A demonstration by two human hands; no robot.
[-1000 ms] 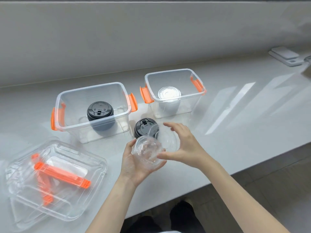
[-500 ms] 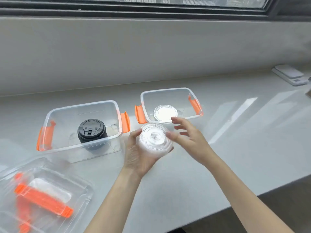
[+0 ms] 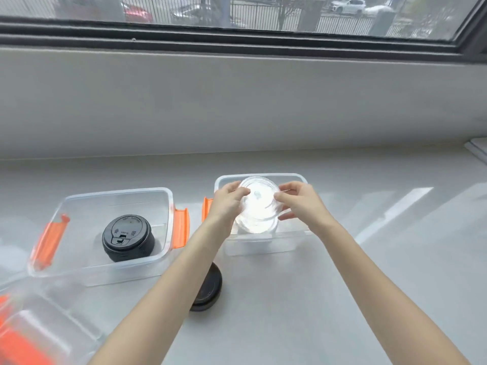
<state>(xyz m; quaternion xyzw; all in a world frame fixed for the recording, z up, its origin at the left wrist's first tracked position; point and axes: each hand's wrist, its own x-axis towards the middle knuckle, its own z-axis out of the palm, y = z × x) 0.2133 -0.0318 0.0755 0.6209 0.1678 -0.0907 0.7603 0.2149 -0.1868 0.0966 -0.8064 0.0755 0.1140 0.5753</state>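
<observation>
Since half a second ago both hands went forward, now over the right bin (image 3: 263, 246); left hand (image 3: 226, 204) and right hand (image 3: 300, 204) pinch the clear lid (image 3: 259, 198) at opposite rim edges, roughly level, probably to drop it flat onto the clear stack (image 3: 255, 226) below; bin walls sit near both wrists, go straight down; black stack (image 3: 127, 238) sorted in left bin (image 3: 118, 196); loose black lid (image 3: 210, 288) on counter (image 3: 342, 285) under left forearm, watch it when pulling back.
</observation>
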